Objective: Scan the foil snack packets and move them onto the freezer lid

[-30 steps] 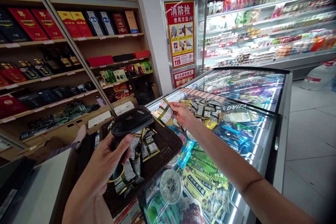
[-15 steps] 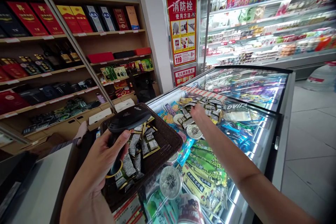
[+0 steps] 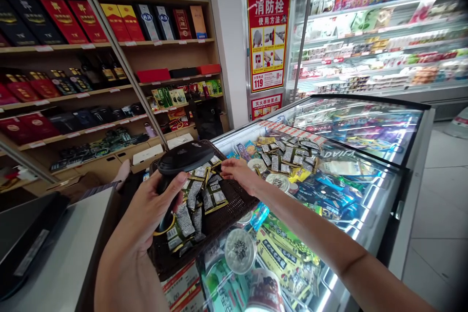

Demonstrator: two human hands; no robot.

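My left hand [image 3: 151,214] is wrapped round the handle of a black handheld barcode scanner [image 3: 186,156], held above a dark brown woven basket [image 3: 234,204]. Inside the basket lie several small black-and-gold snack packets [image 3: 214,197], partly hidden by the scanner and hand. My right hand [image 3: 239,174] is over the basket's right side, fingers stretched toward the packets with slight gaps between them. Its fingertips are close to a packet; whether they touch is unclear. More packets of the same kind [image 3: 288,153] lie in a loose pile on the freezer's glass top.
The chest freezer [image 3: 369,156] holds ice creams and tubs [image 3: 239,251] under glass. Left are a grey counter [image 3: 84,234] with a dark device [image 3: 27,239] and shelves of boxes [image 3: 87,19]. A refrigerated display [image 3: 380,34] stands behind. Part of another person's arm [image 3: 123,173] shows beyond the counter.
My right hand has moved left from the packet pile on the freezer to the basket. The left hand still grips the scanner over the basket. The view has turned slightly left.
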